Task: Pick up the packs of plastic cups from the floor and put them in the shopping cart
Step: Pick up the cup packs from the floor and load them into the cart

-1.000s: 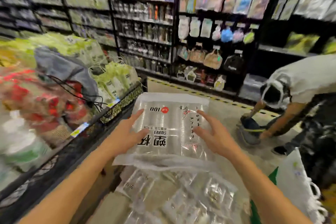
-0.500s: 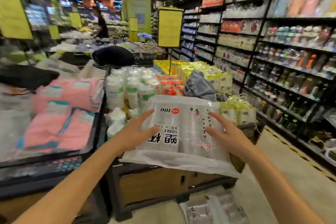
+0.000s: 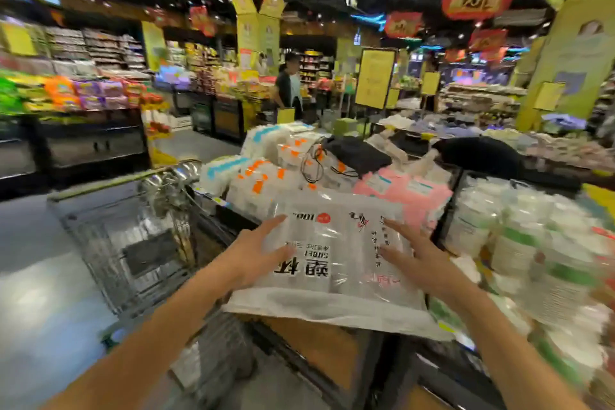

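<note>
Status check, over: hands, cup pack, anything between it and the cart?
Left grip and right grip flat-fingered on cup pack, held level in the air. Shopping cart just left of it, pack not yet in. Nothing seen between them.

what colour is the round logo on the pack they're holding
The round logo is red, on the pack of cups; head view.
</note>
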A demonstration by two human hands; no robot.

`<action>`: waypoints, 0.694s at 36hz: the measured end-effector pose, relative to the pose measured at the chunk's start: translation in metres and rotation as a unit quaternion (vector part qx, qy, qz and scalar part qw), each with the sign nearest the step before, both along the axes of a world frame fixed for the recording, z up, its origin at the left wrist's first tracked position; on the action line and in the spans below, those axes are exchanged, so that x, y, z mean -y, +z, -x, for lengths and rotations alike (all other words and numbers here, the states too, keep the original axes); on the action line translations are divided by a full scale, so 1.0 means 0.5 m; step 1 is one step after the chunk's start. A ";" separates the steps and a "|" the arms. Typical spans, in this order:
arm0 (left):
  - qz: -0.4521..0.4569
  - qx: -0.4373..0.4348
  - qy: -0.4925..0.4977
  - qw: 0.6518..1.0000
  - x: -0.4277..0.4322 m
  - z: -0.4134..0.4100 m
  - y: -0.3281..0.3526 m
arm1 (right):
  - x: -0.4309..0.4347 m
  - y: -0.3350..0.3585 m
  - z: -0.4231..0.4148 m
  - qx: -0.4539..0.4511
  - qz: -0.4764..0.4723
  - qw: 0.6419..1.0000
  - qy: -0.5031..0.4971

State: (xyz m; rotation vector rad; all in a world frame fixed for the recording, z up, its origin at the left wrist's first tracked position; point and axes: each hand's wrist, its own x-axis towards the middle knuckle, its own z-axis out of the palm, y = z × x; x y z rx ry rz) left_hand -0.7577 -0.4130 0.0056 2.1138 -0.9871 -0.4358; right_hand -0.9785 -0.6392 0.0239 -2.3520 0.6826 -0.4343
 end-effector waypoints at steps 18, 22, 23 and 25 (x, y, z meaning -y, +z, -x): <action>0.028 0.019 0.246 0.969 -0.386 -0.383 -0.017 | -0.233 -0.003 -0.656 -0.001 0.007 0.972 0.236; 0.023 0.012 0.270 0.963 -0.395 -0.432 -0.024 | -0.234 -0.013 -0.735 -0.007 -0.005 0.967 0.255; 0.018 0.012 0.274 0.961 -0.392 -0.442 -0.025 | -0.230 -0.017 -0.753 -0.007 -0.006 0.965 0.263; 0.011 0.011 0.287 0.958 -0.381 -0.462 -0.030 | -0.218 -0.022 -0.787 -0.012 0.000 0.961 0.275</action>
